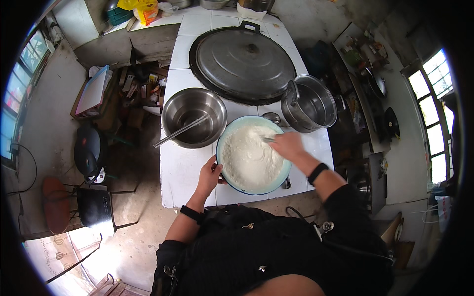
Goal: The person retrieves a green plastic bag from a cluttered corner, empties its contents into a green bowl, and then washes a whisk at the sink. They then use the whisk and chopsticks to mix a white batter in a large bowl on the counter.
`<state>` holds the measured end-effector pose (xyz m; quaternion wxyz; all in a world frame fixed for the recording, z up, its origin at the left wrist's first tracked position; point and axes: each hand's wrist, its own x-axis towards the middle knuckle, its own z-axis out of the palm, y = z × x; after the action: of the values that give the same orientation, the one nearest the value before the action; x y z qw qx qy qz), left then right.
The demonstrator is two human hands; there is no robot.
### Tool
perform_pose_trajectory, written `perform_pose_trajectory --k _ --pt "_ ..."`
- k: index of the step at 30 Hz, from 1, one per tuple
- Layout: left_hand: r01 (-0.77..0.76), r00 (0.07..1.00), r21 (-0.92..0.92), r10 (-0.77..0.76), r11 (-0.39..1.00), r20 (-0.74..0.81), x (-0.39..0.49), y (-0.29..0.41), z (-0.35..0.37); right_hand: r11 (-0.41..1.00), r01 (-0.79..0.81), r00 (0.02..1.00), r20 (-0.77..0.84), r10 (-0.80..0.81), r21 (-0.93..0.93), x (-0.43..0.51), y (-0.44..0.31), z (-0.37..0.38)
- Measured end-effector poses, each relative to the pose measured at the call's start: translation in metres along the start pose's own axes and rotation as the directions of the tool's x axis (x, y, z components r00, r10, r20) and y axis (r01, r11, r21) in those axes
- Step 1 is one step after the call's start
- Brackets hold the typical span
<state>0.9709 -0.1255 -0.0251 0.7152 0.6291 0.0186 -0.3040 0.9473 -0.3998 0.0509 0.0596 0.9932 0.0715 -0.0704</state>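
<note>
A pale green enamel basin (285, 174) with a dark blue rim stands on the white-tiled stove top, holding white flour or batter (251, 159). My left hand (210, 174) grips the basin's left rim, thumb on top. In my right hand (290, 147), over the basin's right side, is a metal utensil (267, 140) whose far end dips into the white mixture; its kind cannot be told. Left of the basin is a stainless steel bowl (170, 118) with a pair of metal chopsticks (181, 130), or a similar slim tool, lying across it, white residue at the upper end.
A large wok lid (244, 70) covers the built-in stove behind the basin. To the right, an aluminium pot (309, 103) stands near the tiled edge. A round metal object (272, 117) sits between pot and basin. A black chair (94, 207) is on the floor at left.
</note>
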Motion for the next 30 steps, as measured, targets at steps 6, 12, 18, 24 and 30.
perform_pose_trajectory --k 6,12,18,24,30 --pt "0.006 1.000 0.001 -0.006 1.000 0.016 -0.001 0.000 0.000 0.981 0.152 0.960 0.218 -0.177 0.124 -0.023 -0.003 -0.014" --pt "0.037 0.999 0.043 -0.037 0.998 0.004 -0.001 0.004 0.001 1.000 0.019 0.998 0.061 -0.020 0.025 -0.004 -0.008 -0.007" --pt "0.022 1.000 0.033 -0.023 0.999 0.015 -0.001 0.004 0.001 0.998 -0.016 0.953 0.304 -0.005 0.066 -0.017 0.008 -0.015" --pt "0.019 1.000 0.027 -0.019 0.999 0.004 -0.001 0.003 0.001 0.975 0.125 0.992 -0.038 -0.120 0.182 -0.005 -0.021 -0.009" --pt "0.023 0.999 -0.008 -0.023 1.000 0.028 0.000 0.004 0.000 1.000 -0.021 0.935 0.353 0.020 -0.001 -0.031 0.004 -0.015"
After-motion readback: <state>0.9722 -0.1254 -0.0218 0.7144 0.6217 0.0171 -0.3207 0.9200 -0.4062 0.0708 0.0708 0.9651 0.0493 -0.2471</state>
